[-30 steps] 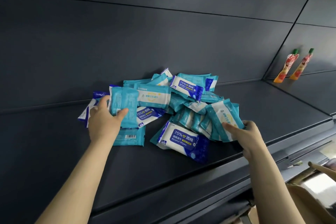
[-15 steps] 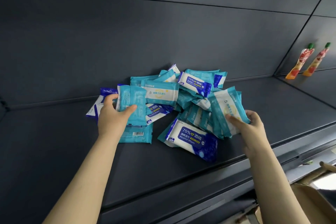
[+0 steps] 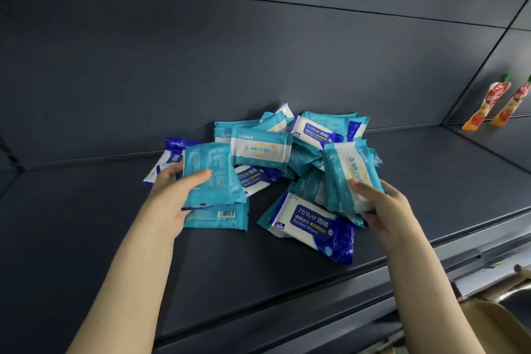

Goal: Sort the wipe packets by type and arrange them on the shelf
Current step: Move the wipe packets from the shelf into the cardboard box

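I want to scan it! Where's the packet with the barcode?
Head view, left of the pile: the barcode packet lies flat on the shelf, partly under the teal packet that the left hand grips.

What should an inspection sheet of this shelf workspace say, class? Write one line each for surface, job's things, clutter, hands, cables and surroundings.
Surface: dark flat shelf, holding one heap.
Job's things: heap of wipe packets, teal and blue-white "75% Alcohol Wipes" types mixed, unsorted; one alcohol wipes packet lies at the front.
Clutter: two red-orange pouches with green caps lean on the panel at far right.
Hands: left hand grips the left teal packet, thumb on its face; right hand grips the right teal packet at the heap's right edge.
Cables: nothing seen.
Surroundings: dark back panel; cardboard box at lower right.
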